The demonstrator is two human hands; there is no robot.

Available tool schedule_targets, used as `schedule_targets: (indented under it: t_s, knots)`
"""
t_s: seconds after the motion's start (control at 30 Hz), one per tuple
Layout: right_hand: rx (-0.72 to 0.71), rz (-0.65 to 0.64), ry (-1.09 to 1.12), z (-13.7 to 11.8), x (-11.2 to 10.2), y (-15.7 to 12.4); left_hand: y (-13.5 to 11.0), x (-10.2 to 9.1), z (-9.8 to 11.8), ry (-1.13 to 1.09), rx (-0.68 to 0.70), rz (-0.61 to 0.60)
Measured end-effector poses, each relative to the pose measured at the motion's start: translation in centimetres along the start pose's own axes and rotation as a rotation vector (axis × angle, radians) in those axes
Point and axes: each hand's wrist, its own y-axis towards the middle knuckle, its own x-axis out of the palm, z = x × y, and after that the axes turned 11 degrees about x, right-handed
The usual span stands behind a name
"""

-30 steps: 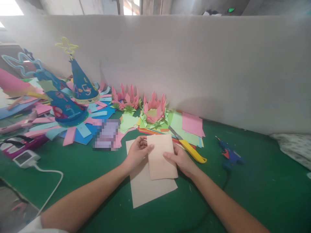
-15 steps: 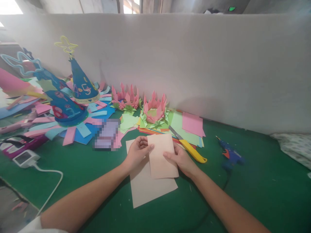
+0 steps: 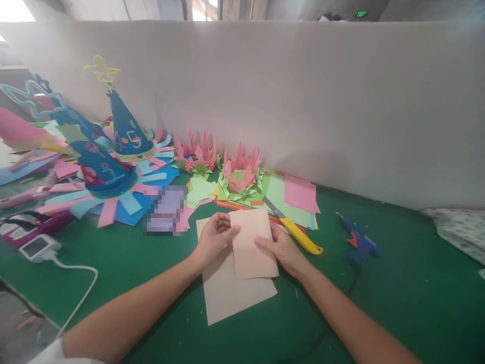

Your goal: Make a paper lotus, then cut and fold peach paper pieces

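Between my hands is a folded sheet of cream paper [image 3: 252, 258], held just above the table. My left hand [image 3: 215, 237] pinches its left edge, thumb on the front and the other fingers curled behind. On the right edge, my right hand [image 3: 284, 250] grips it with the thumb laid across the face; its other fingers are mostly behind the paper. Beneath them a larger cream sheet [image 3: 231, 303] lies flat on the green table. A yellow utility knife [image 3: 301, 236] rests just beyond my right hand, its grey end on coloured paper.
Two pink and green paper crowns [image 3: 241, 169] stand by the white partition [image 3: 341, 101]. Decorated blue cone hats [image 3: 129, 126] and paper strips crowd the left. A blurred-out purple thing [image 3: 166, 210], a white charger [image 3: 41, 247] with cable and a blue glue gun [image 3: 359, 242] lie around.
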Motion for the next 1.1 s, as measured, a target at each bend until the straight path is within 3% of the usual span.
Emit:
schedule_targets:
  t_s: [0.27, 0.6, 0.73, 0.87, 1.0, 1.1]
  knots:
    - [0.002, 0.012, -0.003, -0.1, 0.1, 0.0, -0.1, 0.0, 0.2, 0.067, 0.116, -0.007]
    - [-0.02, 0.037, -0.025, 0.0, 0.3, 0.0, 0.0, 0.1, 0.2, 0.17, 0.117, -0.014]
    - [-0.048, 0.026, -0.055, 0.2, 0.4, 0.1, 0.4, -0.4, 0.6, 0.35, 0.174, -0.059]
    - [-0.201, 0.086, -0.22, 1.4, 0.4, 0.6, 0.8, -1.4, 1.2, 0.674, 0.253, -0.125]
    - [-0.492, 0.288, -0.637, 2.3, 0.2, 0.6, 1.1, -2.1, 1.5, 0.854, 0.265, -0.203]
    - [-0.673, 0.3, -0.945, 2.0, 0.2, 0.2, 1.1, -2.3, 1.4, 0.918, 0.285, -0.238]
